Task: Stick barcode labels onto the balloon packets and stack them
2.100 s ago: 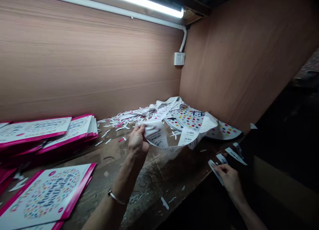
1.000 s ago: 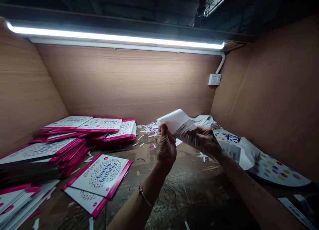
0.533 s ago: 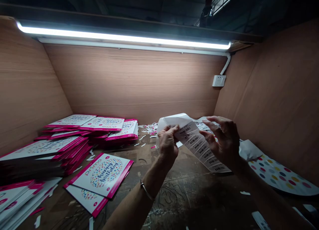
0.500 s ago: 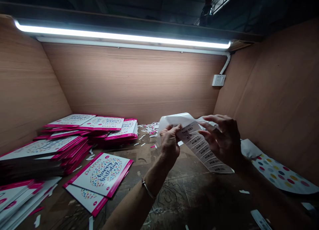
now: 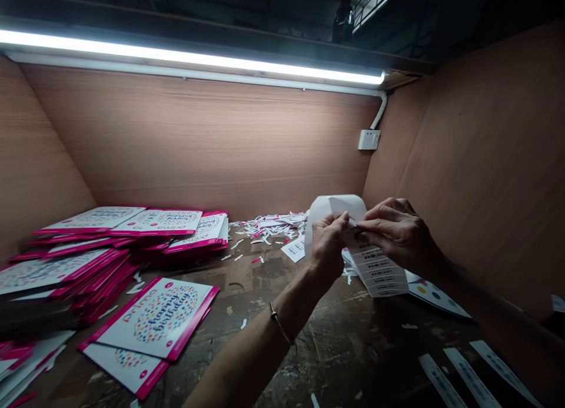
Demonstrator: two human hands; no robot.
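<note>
The label strip (image 5: 382,274) hangs above the worktop (image 5: 326,346), lower edge free with open air before it, white with dark barcode rows and a curled blank back, gripped by the left hand (image 5: 327,247) and pinched by the right hand (image 5: 399,231), the birthday packs (image 5: 161,314) well apart leftward.

On the table (image 5: 251,278), stacked packs (image 5: 156,221) line the left; before them, to the right, two packs (image 5: 159,314) overlap. Scraps (image 5: 278,222) spread at the back, right of the stacked packs, with a label (image 5: 295,249) just before them. Right of centre, the label band (image 5: 382,272) is in both left hand (image 5: 326,246) and right hand (image 5: 399,234), before a sheet (image 5: 435,296). Three strips (image 5: 468,370) lie front right. The lamp (image 5: 220,60) runs above.
</note>
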